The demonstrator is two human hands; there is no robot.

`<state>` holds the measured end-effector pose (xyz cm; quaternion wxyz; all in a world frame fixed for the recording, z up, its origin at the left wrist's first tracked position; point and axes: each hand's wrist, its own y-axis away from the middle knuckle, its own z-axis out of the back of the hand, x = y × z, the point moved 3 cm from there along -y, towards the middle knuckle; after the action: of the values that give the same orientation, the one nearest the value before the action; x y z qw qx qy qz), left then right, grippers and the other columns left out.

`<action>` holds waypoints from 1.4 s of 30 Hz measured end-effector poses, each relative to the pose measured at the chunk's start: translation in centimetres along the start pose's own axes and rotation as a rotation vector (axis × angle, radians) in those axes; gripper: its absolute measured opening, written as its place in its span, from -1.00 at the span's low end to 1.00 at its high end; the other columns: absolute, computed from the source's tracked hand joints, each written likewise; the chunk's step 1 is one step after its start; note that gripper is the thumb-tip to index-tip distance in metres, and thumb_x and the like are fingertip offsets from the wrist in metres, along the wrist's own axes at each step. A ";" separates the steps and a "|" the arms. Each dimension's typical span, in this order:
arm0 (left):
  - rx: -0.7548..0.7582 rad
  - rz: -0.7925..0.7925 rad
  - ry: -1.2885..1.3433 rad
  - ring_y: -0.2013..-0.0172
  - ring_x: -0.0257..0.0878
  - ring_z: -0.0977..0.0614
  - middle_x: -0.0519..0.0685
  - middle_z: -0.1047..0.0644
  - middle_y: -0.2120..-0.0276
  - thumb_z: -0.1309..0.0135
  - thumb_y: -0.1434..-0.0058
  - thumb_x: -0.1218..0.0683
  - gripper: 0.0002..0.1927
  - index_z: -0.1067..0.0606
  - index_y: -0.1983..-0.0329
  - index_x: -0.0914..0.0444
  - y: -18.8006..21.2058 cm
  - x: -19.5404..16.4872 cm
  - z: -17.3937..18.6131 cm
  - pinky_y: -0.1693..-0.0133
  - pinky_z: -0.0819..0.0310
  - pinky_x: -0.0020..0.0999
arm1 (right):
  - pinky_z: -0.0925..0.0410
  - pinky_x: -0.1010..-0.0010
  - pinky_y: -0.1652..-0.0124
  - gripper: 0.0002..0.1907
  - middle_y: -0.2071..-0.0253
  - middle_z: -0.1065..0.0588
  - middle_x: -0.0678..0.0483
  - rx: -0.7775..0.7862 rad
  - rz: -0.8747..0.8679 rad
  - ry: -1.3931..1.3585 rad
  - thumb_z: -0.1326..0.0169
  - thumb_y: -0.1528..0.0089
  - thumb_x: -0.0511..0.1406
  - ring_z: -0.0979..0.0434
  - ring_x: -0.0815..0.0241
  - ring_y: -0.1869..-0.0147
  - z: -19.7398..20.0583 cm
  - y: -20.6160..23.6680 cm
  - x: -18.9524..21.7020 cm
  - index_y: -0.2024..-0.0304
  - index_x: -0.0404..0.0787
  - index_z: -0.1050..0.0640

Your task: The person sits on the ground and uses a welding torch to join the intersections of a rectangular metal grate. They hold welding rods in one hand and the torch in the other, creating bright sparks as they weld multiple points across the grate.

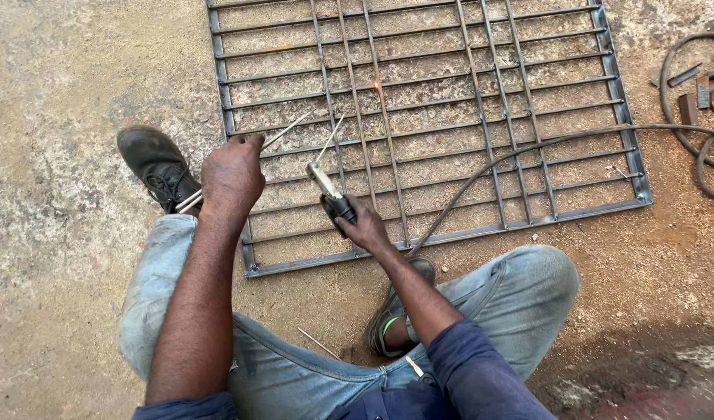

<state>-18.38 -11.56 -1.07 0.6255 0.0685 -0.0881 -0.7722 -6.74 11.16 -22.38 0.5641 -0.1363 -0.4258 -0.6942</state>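
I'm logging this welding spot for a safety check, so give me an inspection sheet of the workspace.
Surface: bare dirt and concrete ground.
Job's things: steel bar grille lying flat; electrode holder with a welding rod clamped in it.
Clutter: spare welding rods on the grille's left edge, one loose rod by the jeans, metal scraps at right.
Grippers: left hand rests on the grille frame; right hand grips the holder.
Cables: welding lead crosses the grille; hose loops at right.
Surroundings: nothing seen.
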 end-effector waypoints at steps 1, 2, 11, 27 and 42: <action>0.029 0.008 0.000 0.32 -0.12 -0.68 0.12 -0.58 0.24 -0.12 -0.22 0.28 -0.52 -0.48 -0.22 0.11 0.3 0.2 -0.2 0.30 -0.68 -0.15 | -0.58 0.09 0.15 -0.30 -0.01 -0.51 -0.12 0.003 0.027 0.009 -0.25 -0.23 -0.16 -0.63 0.02 0.14 -0.4 0.6 0.0 -0.38 -0.08 -0.31; 0.061 0.017 0.001 0.31 -0.11 -0.69 0.12 -0.58 0.24 -0.10 -0.25 0.28 -0.55 -0.49 -0.21 0.13 0.6 0.3 -0.5 0.28 -0.69 -0.15 | -0.57 0.07 0.11 -0.29 0.00 -0.53 -0.11 0.008 0.053 0.018 -0.25 -0.23 -0.14 -0.65 0.02 0.13 -0.8 1.2 -0.1 -0.38 -0.08 -0.31; -0.005 -0.009 0.014 0.27 -0.02 -0.70 0.14 -0.58 0.27 -0.10 -0.23 0.28 -0.61 -0.53 -0.12 0.15 3.1 2.3 -1.6 0.21 -0.66 -0.09 | -0.52 -0.02 -0.02 -0.24 -0.03 -0.56 -0.17 0.071 0.131 0.104 -0.23 -0.22 -0.04 -0.65 -0.07 0.01 -3.2 3.7 -0.3 -0.40 -0.09 -0.29; 0.061 -0.030 -0.051 0.41 -0.23 -0.65 0.08 -0.59 0.34 -0.13 -0.23 0.30 -0.60 -0.53 -0.13 0.18 2.1 2.3 -3.2 0.36 -0.69 -0.23 | -0.55 0.05 0.06 -0.25 -0.07 -0.52 -0.16 0.110 0.063 0.081 -0.22 -0.23 -0.11 -0.65 0.01 0.09 -4.1 3.3 0.9 -0.40 -0.15 -0.26; 0.064 -0.035 -0.068 0.38 -0.21 -0.67 0.10 -0.59 0.28 -0.12 -0.28 0.25 -0.57 -0.49 -0.21 0.14 2.4 2.1 -2.8 0.37 -0.69 -0.25 | -0.52 0.04 0.02 -0.25 -0.05 -0.53 -0.14 0.056 0.095 0.130 -0.25 -0.21 -0.11 -0.62 -0.02 0.01 -4.7 2.8 0.4 -0.38 -0.14 -0.29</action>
<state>-15.90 -14.25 -3.24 0.6060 0.0638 -0.1324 -0.7818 -3.01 7.34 -23.74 0.6264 -0.0951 -0.4006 -0.6618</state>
